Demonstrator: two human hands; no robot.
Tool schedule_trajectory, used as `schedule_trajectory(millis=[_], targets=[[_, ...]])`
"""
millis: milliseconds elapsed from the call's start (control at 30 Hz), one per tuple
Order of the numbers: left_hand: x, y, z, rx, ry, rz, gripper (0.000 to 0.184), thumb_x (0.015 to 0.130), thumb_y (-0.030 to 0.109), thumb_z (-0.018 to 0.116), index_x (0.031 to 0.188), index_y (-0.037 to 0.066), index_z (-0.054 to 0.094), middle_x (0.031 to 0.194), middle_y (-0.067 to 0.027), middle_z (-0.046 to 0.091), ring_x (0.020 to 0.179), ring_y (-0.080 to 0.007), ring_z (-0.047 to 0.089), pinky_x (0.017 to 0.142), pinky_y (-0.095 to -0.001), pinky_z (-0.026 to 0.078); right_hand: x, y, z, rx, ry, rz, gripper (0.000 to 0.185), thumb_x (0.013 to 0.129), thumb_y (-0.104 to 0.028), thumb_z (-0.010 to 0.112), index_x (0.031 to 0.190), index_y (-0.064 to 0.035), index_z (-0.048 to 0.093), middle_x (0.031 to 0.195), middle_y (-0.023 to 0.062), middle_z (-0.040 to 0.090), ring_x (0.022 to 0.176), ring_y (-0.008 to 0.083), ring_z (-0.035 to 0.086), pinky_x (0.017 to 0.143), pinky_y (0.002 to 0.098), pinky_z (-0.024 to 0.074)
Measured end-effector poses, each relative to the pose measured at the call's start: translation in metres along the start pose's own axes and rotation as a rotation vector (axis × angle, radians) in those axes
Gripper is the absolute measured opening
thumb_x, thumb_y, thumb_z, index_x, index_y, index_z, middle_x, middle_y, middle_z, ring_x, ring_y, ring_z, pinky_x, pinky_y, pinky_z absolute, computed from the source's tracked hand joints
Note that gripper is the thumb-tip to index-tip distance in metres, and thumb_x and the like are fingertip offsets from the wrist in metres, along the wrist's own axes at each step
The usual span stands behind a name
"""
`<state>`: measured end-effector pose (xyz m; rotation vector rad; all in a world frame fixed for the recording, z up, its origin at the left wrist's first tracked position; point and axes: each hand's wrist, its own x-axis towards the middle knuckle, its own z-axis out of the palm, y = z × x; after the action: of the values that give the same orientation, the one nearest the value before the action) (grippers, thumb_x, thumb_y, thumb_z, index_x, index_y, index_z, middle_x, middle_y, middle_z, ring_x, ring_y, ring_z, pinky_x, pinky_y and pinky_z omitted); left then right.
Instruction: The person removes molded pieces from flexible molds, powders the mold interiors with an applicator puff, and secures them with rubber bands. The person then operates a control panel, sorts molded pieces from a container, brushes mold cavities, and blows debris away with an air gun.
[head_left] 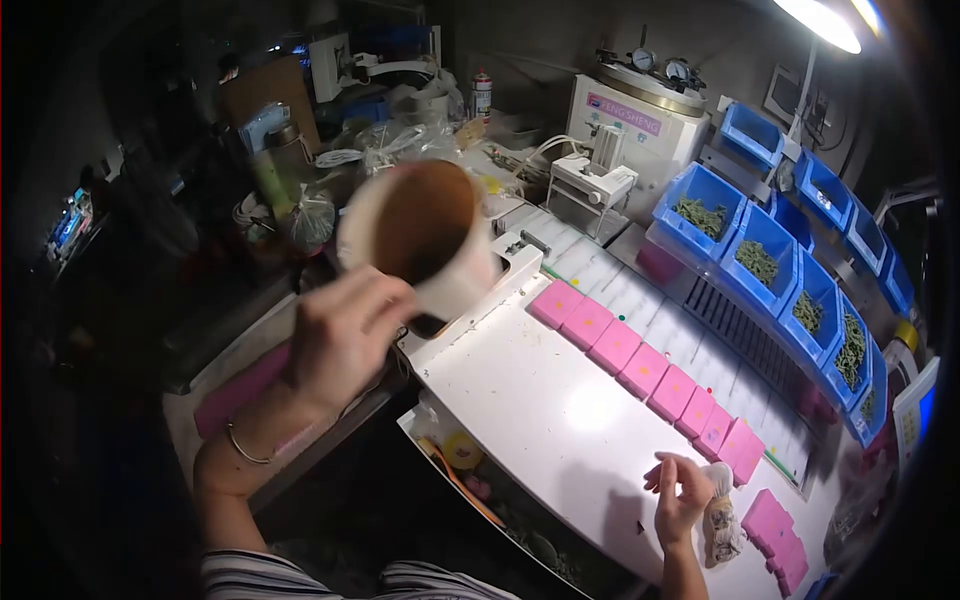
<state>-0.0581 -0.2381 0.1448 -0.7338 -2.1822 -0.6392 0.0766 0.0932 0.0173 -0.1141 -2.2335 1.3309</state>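
My left hand (pixel 345 325) is closed on the near rim of a white mug (pixel 465 285), raised over the left end of the white worktop. Tilted, the mug shows its brown-stained inside; motion blurs it a little. Low over the right part of the worktop, my right hand (pixel 683 492) has its fingers loosely bent and apart, with nothing visible in them. Just right of it lies a whitish cloth-like bundle (pixel 722 520), spotted with dark marks. Several pink blocks (pixel 643 370) form a row beyond my hands, and more pink blocks (pixel 770 525) lie at the right.
Blue bins (pixel 765 262) with green plant-like pieces line the right. A white machine with gauges (pixel 640 125) stands at the back. Plastic bags (pixel 405 145) and a spray can (pixel 482 95) clutter the back left. An open drawer (pixel 500 515) sits below the worktop (pixel 510 385).
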Motion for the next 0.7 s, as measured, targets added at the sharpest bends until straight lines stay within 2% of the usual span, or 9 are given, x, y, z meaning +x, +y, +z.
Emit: schedule_trajectory(millis=[33,100,167,333,400,567,600,667,700], targets=[[0.001,-0.016,0.0,0.053,0.069,-0.012,0.006,0.076,0.002,0.064,0.078,0.0,0.059,0.072,-0.0115,0.057,0.063,-0.0284,0.058,0.054,-0.0332,0.045,-0.004,0.004,0.002,-0.005,-0.022,-0.005,0.011,0.085,0.002,0.052,0.084,0.006,0.062,0.06,0.0084,0.061,0.049,0.0108,0.058,0.047,0.0201,0.044],[0.002,-0.046,0.001,0.068,0.05,-0.108,0.005,0.077,0.001,0.062,0.079,-0.002,0.058,0.073,-0.0127,0.057,0.063,-0.028,0.059,0.055,-0.0328,0.045,-0.009,0.011,0.007,0.001,-0.053,-0.004,0.015,0.088,-0.004,0.052,0.083,0.0064,0.062,0.058,0.0077,0.06,0.048,0.0102,0.056,0.045,0.0198,0.0419],[-0.004,-0.072,0.009,0.057,0.028,-0.16,0.005,0.078,0.001,0.062,0.079,-0.002,0.058,0.073,-0.013,0.057,0.063,-0.0274,0.059,0.055,-0.0327,0.045,-0.01,0.012,0.009,-0.004,-0.061,0.006,0.015,0.088,-0.004,0.052,0.083,0.0064,0.062,0.058,0.0078,0.06,0.048,0.0101,0.056,0.045,0.0198,0.042],[-0.01,-0.097,0.031,-0.117,-0.042,-0.396,0.007,0.081,0.002,0.06,0.083,-0.005,0.059,0.074,-0.0112,0.059,0.055,-0.0177,0.061,0.05,-0.0275,0.047,-0.01,0.017,0.009,0.005,-0.067,0.059,0.015,0.088,-0.004,0.052,0.084,0.0066,0.062,0.058,0.0078,0.06,0.048,0.0101,0.056,0.045,0.0199,0.0423],[-0.014,-0.104,0.039,-0.111,-0.045,-0.386,0.009,0.081,0.003,0.06,0.083,-0.006,0.059,0.075,-0.0111,0.06,0.053,-0.0154,0.061,0.05,-0.0255,0.047,-0.01,0.016,0.006,-0.008,-0.107,0.172,0.015,0.088,-0.004,0.053,0.083,0.0067,0.062,0.058,0.0075,0.06,0.048,0.0099,0.056,0.045,0.0199,0.0425],[-0.017,-0.114,0.056,-0.175,-0.16,-0.429,0.012,0.082,0.003,0.058,0.091,-0.004,0.061,0.079,-0.0117,0.06,0.055,-0.0175,0.062,0.05,-0.0265,0.047,-0.007,0.006,0.006,0.012,-0.133,0.205,0.014,0.087,-0.004,0.054,0.082,0.006,0.063,0.059,0.0071,0.06,0.051,0.01,0.057,0.048,0.0202,0.0442],[-0.013,-0.111,0.059,-0.18,-0.172,-0.419,0.012,0.082,0.003,0.058,0.091,-0.004,0.061,0.079,-0.0117,0.06,0.055,-0.0175,0.062,0.05,-0.0265,0.047,-0.006,0.002,0.006,0.023,-0.142,0.238,0.014,0.086,-0.004,0.055,0.082,0.0057,0.064,0.059,0.0071,0.061,0.052,0.0099,0.058,0.049,0.0202,0.0449],[0.003,-0.093,0.061,0.267,0.088,0.042,0.014,0.083,0.004,0.057,0.095,-0.003,0.061,0.079,-0.0114,0.06,0.057,-0.0176,0.061,0.05,-0.0273,0.047,-0.005,0.011,0.005,0.002,-0.144,0.239,0.011,0.085,-0.003,0.056,0.084,0.0038,0.065,0.061,0.0073,0.062,0.054,0.0108,0.06,0.05,0.0212,0.0463],[0.012,-0.072,0.066,0.179,0.093,-0.086,0.012,0.083,0.003,0.058,0.093,-0.002,0.062,0.079,-0.0107,0.06,0.058,-0.0172,0.059,0.05,-0.0281,0.046,-0.007,0.015,0.002,-0.026,-0.159,0.228,0.009,0.083,-0.002,0.058,0.085,0.002,0.066,0.064,0.0076,0.064,0.056,0.0116,0.062,0.051,0.0222,0.0477]])
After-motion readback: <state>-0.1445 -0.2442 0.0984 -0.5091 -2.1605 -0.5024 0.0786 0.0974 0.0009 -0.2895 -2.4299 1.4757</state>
